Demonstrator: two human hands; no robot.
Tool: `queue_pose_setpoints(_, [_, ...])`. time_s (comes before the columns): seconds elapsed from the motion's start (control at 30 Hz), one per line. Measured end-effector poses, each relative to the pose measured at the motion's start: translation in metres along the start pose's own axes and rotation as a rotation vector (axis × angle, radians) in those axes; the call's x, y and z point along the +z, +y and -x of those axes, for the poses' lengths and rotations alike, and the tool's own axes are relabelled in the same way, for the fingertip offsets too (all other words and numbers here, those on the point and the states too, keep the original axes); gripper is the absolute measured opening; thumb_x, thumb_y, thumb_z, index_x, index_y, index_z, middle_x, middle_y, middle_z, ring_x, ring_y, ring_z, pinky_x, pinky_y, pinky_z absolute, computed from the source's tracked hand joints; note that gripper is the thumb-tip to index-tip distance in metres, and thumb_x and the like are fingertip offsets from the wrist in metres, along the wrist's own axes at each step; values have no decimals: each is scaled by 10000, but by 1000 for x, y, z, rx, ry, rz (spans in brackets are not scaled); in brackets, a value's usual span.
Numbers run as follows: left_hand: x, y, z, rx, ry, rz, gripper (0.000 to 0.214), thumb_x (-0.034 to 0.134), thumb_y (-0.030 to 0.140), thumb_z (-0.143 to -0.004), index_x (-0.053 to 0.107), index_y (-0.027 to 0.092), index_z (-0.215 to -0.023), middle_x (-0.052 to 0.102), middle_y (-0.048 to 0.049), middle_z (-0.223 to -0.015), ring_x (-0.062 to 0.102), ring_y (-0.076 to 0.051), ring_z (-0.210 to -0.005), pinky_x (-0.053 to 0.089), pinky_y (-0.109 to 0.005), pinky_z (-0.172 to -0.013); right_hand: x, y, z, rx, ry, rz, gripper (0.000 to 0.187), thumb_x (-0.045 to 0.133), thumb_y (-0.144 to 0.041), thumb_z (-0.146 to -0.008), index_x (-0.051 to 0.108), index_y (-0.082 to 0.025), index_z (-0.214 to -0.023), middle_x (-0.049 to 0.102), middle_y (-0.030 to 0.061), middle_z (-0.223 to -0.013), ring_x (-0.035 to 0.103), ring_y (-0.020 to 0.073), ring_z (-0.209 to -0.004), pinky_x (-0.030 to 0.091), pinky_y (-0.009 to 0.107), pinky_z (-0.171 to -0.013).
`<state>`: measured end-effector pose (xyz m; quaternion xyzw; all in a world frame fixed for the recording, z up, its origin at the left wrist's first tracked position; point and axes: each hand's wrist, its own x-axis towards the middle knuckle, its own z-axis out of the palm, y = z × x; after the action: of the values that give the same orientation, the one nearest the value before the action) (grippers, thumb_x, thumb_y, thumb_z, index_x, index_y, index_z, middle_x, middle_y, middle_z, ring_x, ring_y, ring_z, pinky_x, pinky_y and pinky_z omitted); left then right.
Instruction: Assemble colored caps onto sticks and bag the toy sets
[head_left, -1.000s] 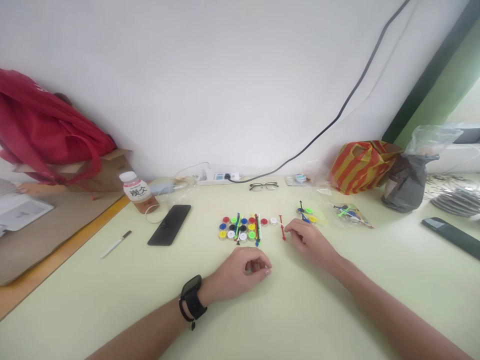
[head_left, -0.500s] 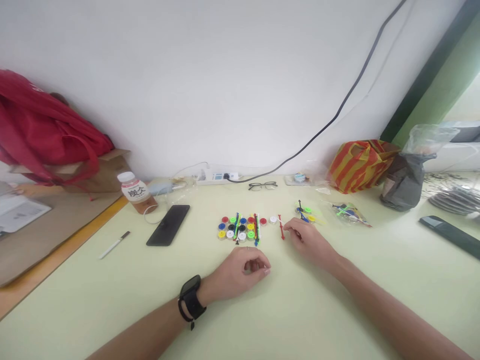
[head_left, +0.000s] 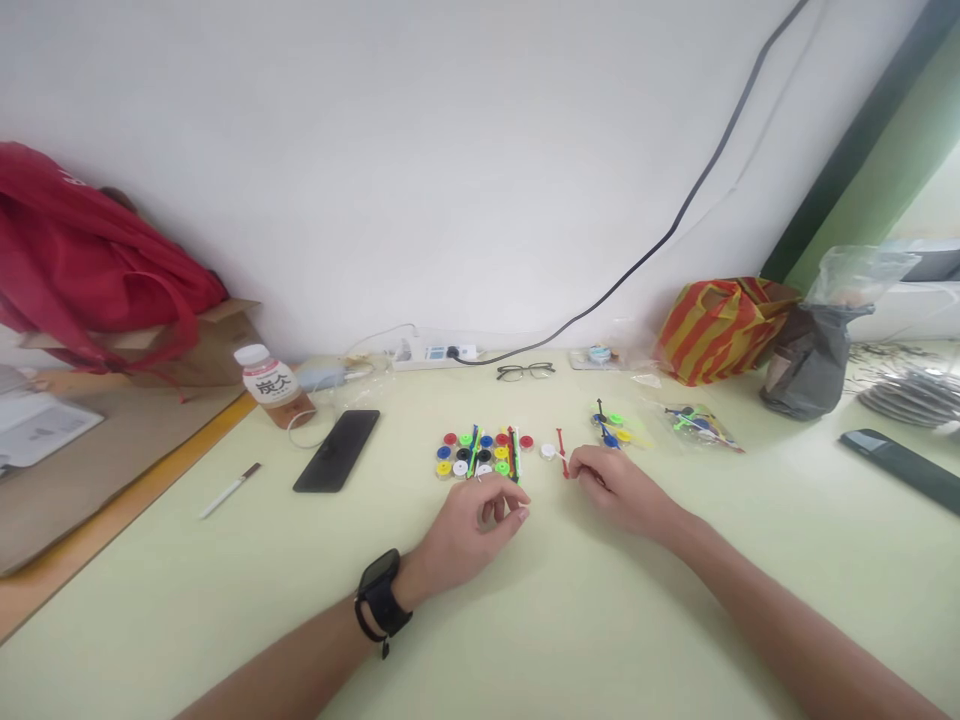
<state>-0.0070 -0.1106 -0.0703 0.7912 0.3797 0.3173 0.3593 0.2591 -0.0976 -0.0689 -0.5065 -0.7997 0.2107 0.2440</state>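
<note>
Left of red arrow [head_left: 560, 440], most discs [head_left: 484, 456] in rows; right, pile [head_left: 610, 438] unsorted. Right hand [head_left: 619, 487] pinched, seemingly on white stick [head_left: 556, 454]; left hand [head_left: 465, 528] half-curled, empty.

Bright, flat light in here from where I'm standing, whitest at far right, faint soft shadows on the table [head_left: 585, 650], edges wide-angle stretched, coloured discs [head_left: 484, 456] slightly soft.

Just left of the red stick [head_left: 561, 443], crossed by a thin white stick [head_left: 556, 455], lies a white disc [head_left: 548, 451], coloured discs [head_left: 484, 456] farther left.
</note>
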Motion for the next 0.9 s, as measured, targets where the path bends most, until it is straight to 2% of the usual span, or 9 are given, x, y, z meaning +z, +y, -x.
queue_pose_setpoints(0.17, [0, -6, 0, 3, 58, -61, 299, 637, 279, -944, 622, 248, -1240, 669, -26, -1026, 538, -149, -767, 459, -283, -717, -11, -20, 7, 8, -111, 30, 184, 376, -69, -878, 409, -227, -791, 492, -34, -706, 441, 157, -652, 296, 292, -641])
queue_pose_setpoints(0.33, [0, -6, 2, 35, 12, -210, 411, 672, 322, -932, 600, 274, -1334, 650, -41, -1076, 589, -199, -910, 476, -348, -870, -18, -35, 14, -12, -277, -102, 196, 364, -68, -896, 421, -219, -784, 472, -36, -730, 446, 147, -691, 306, 283, -656])
queue_pose_setpoints(0.47, [0, -5, 2, 60, -55, -262, 459, 694, 392, -923, 599, 265, -1354, 649, -53, -1081, 620, -237, -1008, 484, -378, -926, -20, -42, 16, -36, -421, -289, 218, 371, -61, -897, 470, -211, -774, 433, -46, -706, 421, 133, -679, 320, 275, -664])
queue_pose_setpoints(0.53, [-1, -4, 2, 84, -94, -289, 367, 670, 383, -941, 643, 257, -1285, 657, -54, -1054, 628, -235, -988, 490, -364, -886, -19, -43, 17, -29, -464, -392, 215, 388, -66, -898, 499, -205, -777, 434, -42, -718, 420, 131, -697, 322, 272, -669])
queue_pose_setpoints(0.6, [-1, -1, 2, 105, -124, -304, 213, 647, 352, -954, 698, 248, -1133, 658, -50, -1017, 627, -227, -967, 487, -342, -841, -19, -44, 16, -8, -501, -513, 202, 408, -71, -894, 516, -198, -780, 427, -39, -721, 408, 130, -699, 315, 270, -655])
queue_pose_setpoints(0.7, [-2, 2, 1, 100, -124, -279, 125, 679, 339, -927, 699, 230, -985, 662, -43, -1009, 619, -214, -941, 481, -325, -815, -18, -43, 16, 54, -517, -747, 150, 439, -119, -938, 521, -204, -845, 397, -44, -725, 354, 120, -649, 282, 265, -600])
queue_pose_setpoints(0.8, [-2, 1, 1, 21, -93, -182, 179, 740, 345, -875, 662, 219, -974, 666, -19, -926, 599, -184, -831, 472, -302, -739, -15, -42, 15, 70, -477, -938, 56, 492, -261, -1019, 516, -239, -1065, 421, -45, -784, 356, 118, -642, 305, 264, -608])
queue_pose_setpoints(0.9, [0, -2, -1, -48, -78, 35, 203, 721, 336, -895, 623, 210, -1020, 676, -4, -888, 575, -145, -732, 472, -271, -669, -9, -42, 14, 60, -408, -961, 203, 524, -407, -1039, 500, -256, -1172, 453, -31, -822, 402, 131, -682, 356, 277, -654])
